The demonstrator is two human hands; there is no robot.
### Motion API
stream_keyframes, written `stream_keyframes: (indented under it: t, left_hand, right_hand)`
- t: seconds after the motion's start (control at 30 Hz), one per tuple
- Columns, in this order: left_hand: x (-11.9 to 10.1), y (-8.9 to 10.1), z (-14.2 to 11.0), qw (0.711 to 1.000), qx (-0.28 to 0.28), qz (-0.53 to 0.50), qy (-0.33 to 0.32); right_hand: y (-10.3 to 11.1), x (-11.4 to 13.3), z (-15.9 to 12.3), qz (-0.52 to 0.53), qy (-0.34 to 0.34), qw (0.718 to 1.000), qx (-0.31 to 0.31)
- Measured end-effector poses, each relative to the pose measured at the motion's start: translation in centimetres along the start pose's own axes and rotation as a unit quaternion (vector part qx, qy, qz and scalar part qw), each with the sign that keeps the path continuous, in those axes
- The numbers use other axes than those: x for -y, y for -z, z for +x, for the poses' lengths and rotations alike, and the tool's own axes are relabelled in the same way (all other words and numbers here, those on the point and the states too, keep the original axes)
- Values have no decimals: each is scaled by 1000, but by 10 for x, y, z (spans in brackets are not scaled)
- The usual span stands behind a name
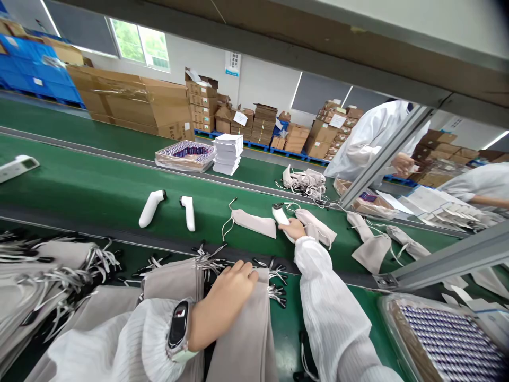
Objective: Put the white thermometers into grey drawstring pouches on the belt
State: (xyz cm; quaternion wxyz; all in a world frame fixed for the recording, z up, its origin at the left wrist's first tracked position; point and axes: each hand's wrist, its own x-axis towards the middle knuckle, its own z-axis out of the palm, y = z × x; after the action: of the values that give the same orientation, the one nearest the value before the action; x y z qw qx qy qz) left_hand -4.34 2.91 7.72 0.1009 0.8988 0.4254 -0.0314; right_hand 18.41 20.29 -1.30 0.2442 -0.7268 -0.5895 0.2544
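Observation:
My right hand reaches out over the green conveyor belt and closes on a white handheld thermometer lying between two grey drawstring pouches. My left hand rests with curled fingers on a stack of grey pouches in front of me; a watch sits on that wrist. Two more white thermometers lie on the belt to the left.
More filled pouches lie on the belt to the right. A tray of batteries is at my lower right, another tray and a white booklet stack across the belt. People in white coats work at right. Metal frame bars cross nearby.

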Motion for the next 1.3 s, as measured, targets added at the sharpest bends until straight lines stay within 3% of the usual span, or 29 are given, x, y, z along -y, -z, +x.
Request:
stream_keyframes:
  t: [0.13,0.2,0.27,0.33,0.5,0.63,0.73,0.8,0.87,0.93,1.0,1.03,1.1,1.2,1.3]
  left_hand:
    - [5,-7,2,1000,-22,3,-13]
    - [13,-10,1,999,-37,-15,-29]
    - [20,-8,0,996,-36,-57,-53]
    - [25,0,-3,991,-28,-118,-63]
    - [28,22,-5,963,-85,-253,-26]
    - [28,24,-4,934,-210,-290,10]
    - [29,22,0,909,-301,-286,33]
    - [32,21,1,906,-312,-281,50]
    - [35,23,-1,913,-295,-273,68]
    - [36,26,-5,927,-251,-261,95]
    - [35,31,-12,947,-165,-260,89]
    - [34,33,-15,952,-121,-273,72]
    - [30,37,-19,942,-65,-328,39]
    - [27,41,-20,913,-87,-395,59]
    - [29,39,-14,907,-117,-398,70]
  right_hand:
    - [26,27,-23,175,73,982,3]
    - [41,49,-44,325,142,934,31]
    - [50,73,-67,467,190,861,64]
    - [52,93,-90,534,201,818,73]
    - [29,117,-121,586,192,778,119]
    - [20,119,-128,569,152,774,230]
    - [20,119,-132,440,141,812,356]
    - [20,118,-133,326,157,853,377]
    - [20,115,-129,247,219,899,287]
    - [21,108,-121,191,295,931,103]
    - [23,97,-109,138,320,934,-76]
    - [24,92,-103,115,317,932,-130]
    - [26,82,-92,93,304,933,-168]
    - [29,77,-86,132,301,929,-173]
    - [30,85,-93,211,340,912,-93]
